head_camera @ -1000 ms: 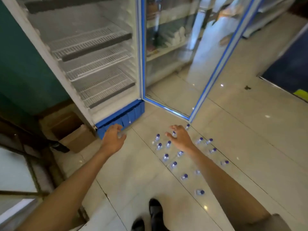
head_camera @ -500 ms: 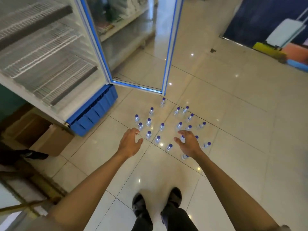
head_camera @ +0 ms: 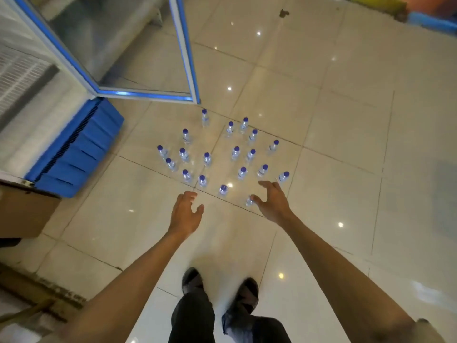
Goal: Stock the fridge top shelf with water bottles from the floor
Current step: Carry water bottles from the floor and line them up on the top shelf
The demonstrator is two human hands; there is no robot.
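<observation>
Several small clear water bottles (head_camera: 207, 158) with blue caps stand upright on the tiled floor in a loose cluster. My left hand (head_camera: 185, 212) hovers just short of the nearest row, fingers spread and holding nothing. My right hand (head_camera: 273, 201) reaches over the near right corner of the cluster, fingers spread; one bottle (head_camera: 249, 200) sits right at its thumb, partly hidden. The fridge (head_camera: 32, 95) stands at the left with white wire shelves, only its lower part in view. Its top shelf is out of view.
The fridge's glass door (head_camera: 184, 53) with a blue frame hangs open toward the bottles. A blue grille (head_camera: 79, 149) runs along the fridge base. A cardboard box (head_camera: 24, 211) sits on the floor at left. My two shoes (head_camera: 220, 290) stand on the tiles below.
The view has tilted down from the fridge shelves to the floor. Both hands have come down toward the near edge of the bottle cluster, still holding nothing.
</observation>
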